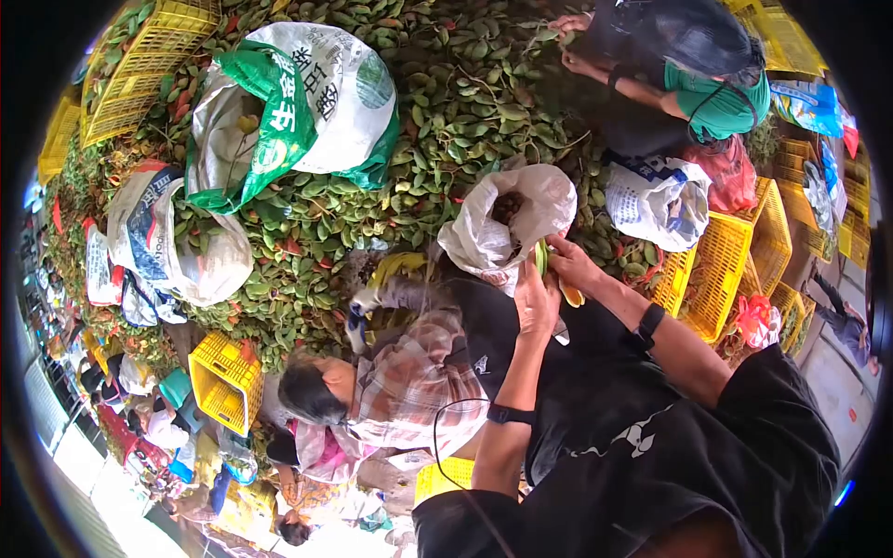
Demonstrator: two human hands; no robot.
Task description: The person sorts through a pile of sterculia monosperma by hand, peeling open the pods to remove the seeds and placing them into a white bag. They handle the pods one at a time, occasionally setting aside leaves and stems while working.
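My left hand [537, 303] and my right hand [575, 266] meet in front of my lap, both closed around a slender green pod [542, 258]. Fingers cover much of the pod, so its full shape is hidden. A small orange-yellow piece [573, 297] shows just below my right hand; I cannot tell whether it belongs to the pod. Right beyond my fingers stands an open white sack [465, 234] with small brown pieces [507, 208] in it. A large heap of green pods [456, 112] spreads past the sack.
White-and-green sack [321, 93] and other bags [153, 228] lie on the heap. Yellow crates [721, 270] stand to the right, another crate [226, 383] to the left. A person in plaid [409, 381] sits close on my left; another in green [721, 102] works across the heap.
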